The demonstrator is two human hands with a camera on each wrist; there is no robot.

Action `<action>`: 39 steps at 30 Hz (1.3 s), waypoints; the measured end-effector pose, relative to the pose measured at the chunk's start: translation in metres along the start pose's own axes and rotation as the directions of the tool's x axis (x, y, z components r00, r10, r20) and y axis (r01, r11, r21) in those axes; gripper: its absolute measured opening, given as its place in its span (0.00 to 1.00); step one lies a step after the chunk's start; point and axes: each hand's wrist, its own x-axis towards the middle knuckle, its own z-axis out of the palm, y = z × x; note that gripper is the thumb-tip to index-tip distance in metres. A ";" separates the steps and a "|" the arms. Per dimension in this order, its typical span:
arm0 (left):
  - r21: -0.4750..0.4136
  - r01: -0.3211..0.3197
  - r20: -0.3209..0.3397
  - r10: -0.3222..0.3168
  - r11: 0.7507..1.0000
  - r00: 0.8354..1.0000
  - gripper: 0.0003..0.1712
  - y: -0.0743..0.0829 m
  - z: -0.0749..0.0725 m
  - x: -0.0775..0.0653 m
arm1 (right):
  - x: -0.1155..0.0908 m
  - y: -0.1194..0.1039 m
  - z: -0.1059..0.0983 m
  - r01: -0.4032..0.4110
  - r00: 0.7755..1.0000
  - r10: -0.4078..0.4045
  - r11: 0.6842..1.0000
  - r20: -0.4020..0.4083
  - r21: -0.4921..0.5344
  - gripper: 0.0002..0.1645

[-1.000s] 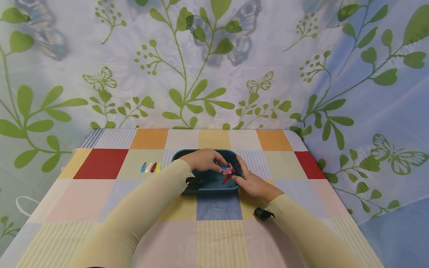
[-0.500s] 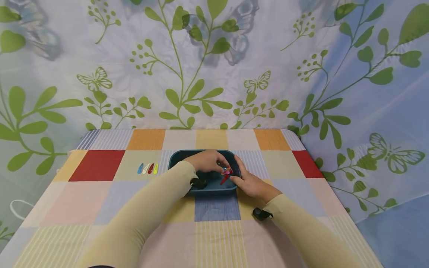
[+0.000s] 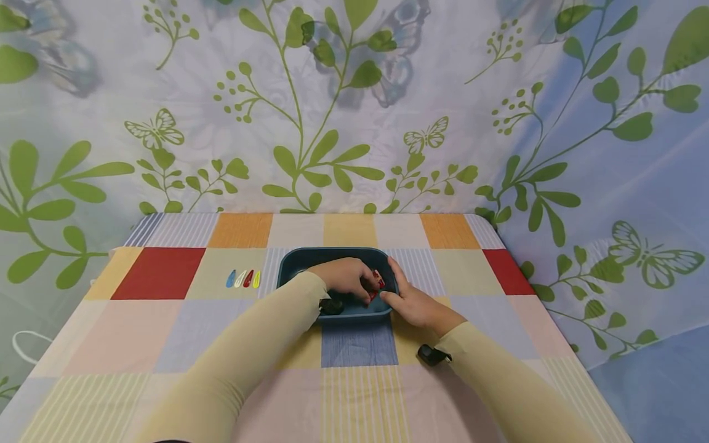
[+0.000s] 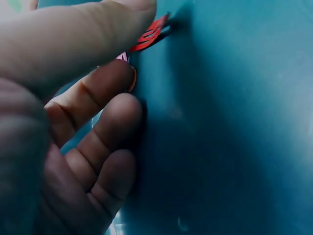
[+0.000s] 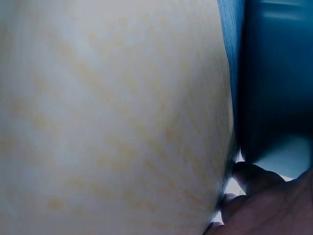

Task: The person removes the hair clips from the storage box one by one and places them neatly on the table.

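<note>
A dark blue tray (image 3: 338,251) holds a small heap of snap hair clips (image 3: 378,278) at its right end. My left hand (image 3: 344,275) reaches down into it, thumb and fingertips right at a red hair clip (image 3: 372,295). In the left wrist view the red hair clip (image 4: 151,34) shows beside the thumb, with a bit of pink clip behind the bent fingers (image 4: 115,115). Whether the fingers pinch the red one I cannot tell. My right hand (image 3: 416,303) grips the tray's right end, thumb at the rim and fingers along the outside.
Left of the tray a row of hair clips lies on the patchwork cloth: blue (image 3: 231,279), white (image 3: 240,279), red (image 3: 248,279) and yellow (image 3: 256,279). A leaf-print curtain (image 3: 332,111) hangs behind the table. A white cord loop (image 3: 24,347) shows at the left edge.
My left hand has shifted slightly right and toward the near side, from the coloured heap onto the red clip, which it now mostly covers. The right hand keeps its hold on the tray.
</note>
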 end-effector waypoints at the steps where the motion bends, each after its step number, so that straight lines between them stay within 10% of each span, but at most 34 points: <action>1: 0.002 -0.002 0.000 0.002 1.000 1.000 0.21 0.000 0.000 0.000 | 0.000 0.000 0.000 0.000 1.000 0.000 1.000 -0.001 0.000 0.52; 39: 0.148 -0.005 -0.064 0.014 0.989 0.998 0.20 -0.001 0.005 -0.002 | 0.000 0.001 0.000 0.026 1.000 -0.026 1.000 -0.001 0.007 0.50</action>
